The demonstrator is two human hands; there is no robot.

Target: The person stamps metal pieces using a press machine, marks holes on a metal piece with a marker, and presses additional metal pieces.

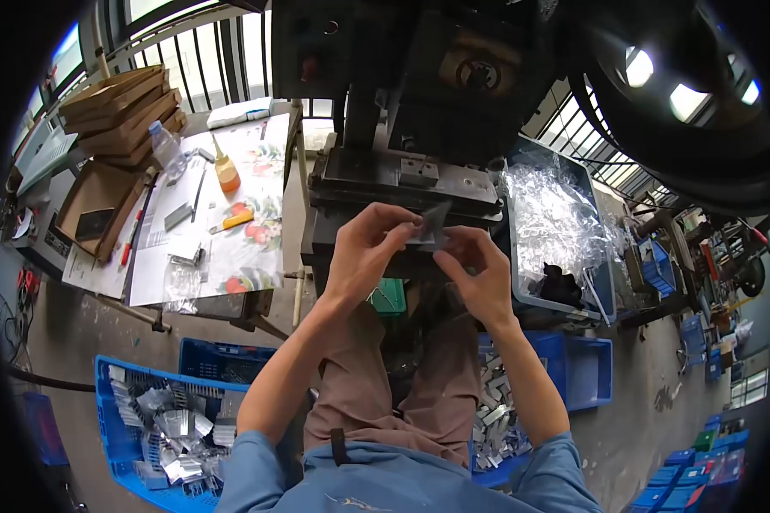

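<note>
In front of the press, my left hand pinches the left edge of a thin, shiny grey piece between thumb and fingers. My right hand has thumb and forefinger curled around the piece's lower right edge. Whether it is bare metal or film-covered, I cannot tell. Just beyond the hands is the dark press bed, carrying a small metal block. Below and between my forearms, a green container shows in part.
Left, a table holds a bottle of orange liquid, a yellow cutter and cardboard trays. A bin of clear plastic wrap stands right. Blue crates of metal parts flank my legs.
</note>
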